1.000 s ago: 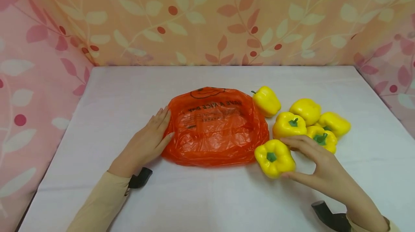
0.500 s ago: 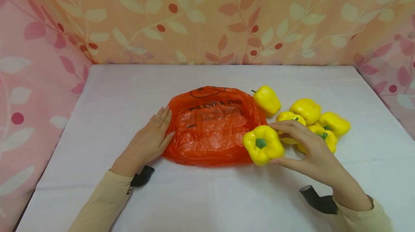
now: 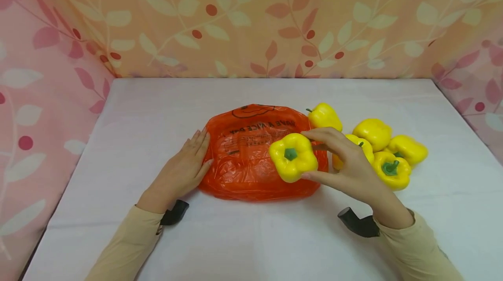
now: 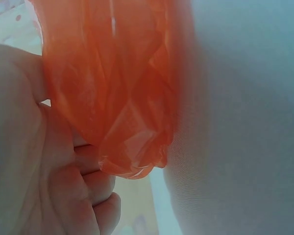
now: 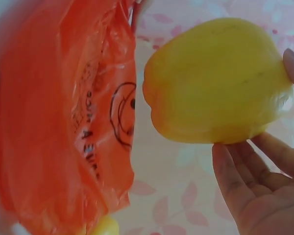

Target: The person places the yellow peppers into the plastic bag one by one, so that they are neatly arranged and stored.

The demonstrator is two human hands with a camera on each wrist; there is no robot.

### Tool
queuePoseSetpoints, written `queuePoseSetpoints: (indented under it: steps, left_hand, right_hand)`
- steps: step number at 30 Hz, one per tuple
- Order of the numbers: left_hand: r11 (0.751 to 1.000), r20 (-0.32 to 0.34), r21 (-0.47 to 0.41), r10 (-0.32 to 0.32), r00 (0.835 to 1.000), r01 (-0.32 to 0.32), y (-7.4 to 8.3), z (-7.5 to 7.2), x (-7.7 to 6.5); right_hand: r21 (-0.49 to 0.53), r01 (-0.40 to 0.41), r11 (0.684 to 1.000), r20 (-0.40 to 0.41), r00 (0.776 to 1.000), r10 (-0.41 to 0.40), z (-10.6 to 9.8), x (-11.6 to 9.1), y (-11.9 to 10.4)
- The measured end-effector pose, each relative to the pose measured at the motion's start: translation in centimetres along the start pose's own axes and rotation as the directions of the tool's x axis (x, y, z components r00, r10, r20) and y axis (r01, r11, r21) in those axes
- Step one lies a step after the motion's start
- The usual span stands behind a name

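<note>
My right hand (image 3: 346,161) pinches a yellow bell pepper (image 3: 294,157) between thumb and fingers, with its green stem end facing up. In the head view this pepper is over the red plastic bag (image 3: 251,172), which sits with its mouth open and has dark print on it. The right wrist view shows the pepper (image 5: 215,81) held apart from the bag (image 5: 49,122). My left hand (image 3: 180,169) rests against the left side of the bag, fingers extended along it. In the left wrist view the fingers (image 4: 73,196) lie beside the bag wall (image 4: 112,73).
Several yellow bell peppers lie right of the bag: one with its stem to the left (image 3: 325,116), others bunched together (image 3: 371,134), partly behind the right hand. The table has a white cloth (image 3: 251,241). A patterned curtain (image 3: 251,23) rises behind it.
My right hand has lifted the yellow bell pepper from beside the bag's right edge and carried it left over the bag. The left hand stays about where it was.
</note>
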State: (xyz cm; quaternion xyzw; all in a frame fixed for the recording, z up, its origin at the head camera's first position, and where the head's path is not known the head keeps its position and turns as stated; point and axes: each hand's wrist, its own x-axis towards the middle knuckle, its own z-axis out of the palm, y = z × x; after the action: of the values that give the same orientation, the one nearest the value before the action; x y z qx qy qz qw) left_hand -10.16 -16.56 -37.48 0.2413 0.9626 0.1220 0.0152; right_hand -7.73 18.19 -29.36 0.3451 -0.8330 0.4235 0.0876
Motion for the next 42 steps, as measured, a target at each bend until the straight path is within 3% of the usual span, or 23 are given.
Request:
queuePoseSetpoints:
  steps: [11, 21, 30, 37, 42]
  left_hand:
    - [1.0, -0.001, 0.001, 0.0, 1.0, 0.0, 0.2, 0.0, -0.3]
    - [1.0, 0.024, -0.001, -0.028, 0.999, 0.028, 0.3, 0.0, -0.1]
    - [0.999, 0.04, 0.008, -0.043, 0.998, 0.043, 0.4, -0.1, 0.1]
    - [0.997, 0.072, 0.006, -0.073, 0.995, 0.073, 0.4, -0.4, 0.0]
    - [0.998, 0.069, -0.004, -0.061, 0.996, 0.061, 0.4, -0.3, 0.1]
  right_hand:
    - [0.158, -0.087, 0.984, -0.039, 0.995, 0.095, 2.3, 2.5, 0.2]
    - [0.213, -0.069, 0.975, -0.039, 0.996, 0.079, 3.8, 4.7, 0.1]
    - [0.187, -0.07, 0.98, -0.048, 0.996, 0.081, 4.3, 5.8, 0.3]
    - [0.269, -0.084, 0.959, -0.045, 0.994, 0.099, 4.9, 6.6, 0.3]
    - [0.294, -0.128, 0.947, -0.019, 0.99, 0.14, 5.3, 7.2, 0.2]
